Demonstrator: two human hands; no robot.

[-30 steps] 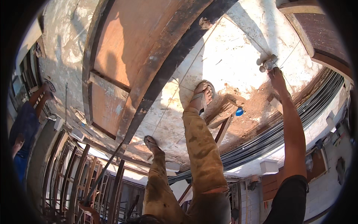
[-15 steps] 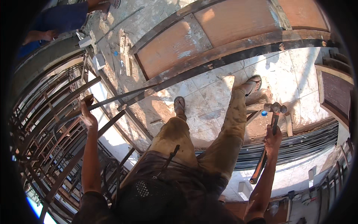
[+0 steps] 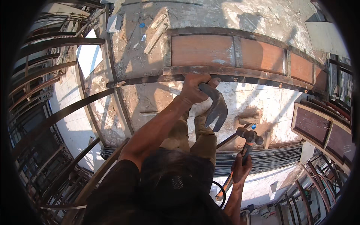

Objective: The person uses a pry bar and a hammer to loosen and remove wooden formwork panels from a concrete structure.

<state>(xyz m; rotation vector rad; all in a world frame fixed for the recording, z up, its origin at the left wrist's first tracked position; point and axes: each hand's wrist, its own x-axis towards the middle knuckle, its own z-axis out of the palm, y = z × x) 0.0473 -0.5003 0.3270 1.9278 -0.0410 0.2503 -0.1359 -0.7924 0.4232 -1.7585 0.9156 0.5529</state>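
Note:
My left hand (image 3: 195,89) is closed round a dark steel crowbar (image 3: 217,108), over the near side of a long timber-framed panel (image 3: 202,50). The crowbar's curved, forked end hangs back toward me; the rest of it is hidden by my hand. Just beneath that hand runs the panel's dark edge beam (image 3: 150,79). Lower right, my right hand (image 3: 241,169) grips the black-and-orange handle of a hammer (image 3: 249,136). The hammer's heavy, blunt-ended head is raised and touches nothing that I can see.
Right of my legs lies a bundle of thin dark rods (image 3: 262,160). A maroon framed panel (image 3: 310,123) stands at the right. Long timbers (image 3: 63,108) and racks of frames crowd the left. Scrap wood (image 3: 155,39) and a white block (image 3: 114,23) lie on the dusty ground beyond.
My left hand has swung from the far left to the middle with the crowbar, whose forked end now shows. The view has turned; the hammer stays in my right hand. Another person has left view.

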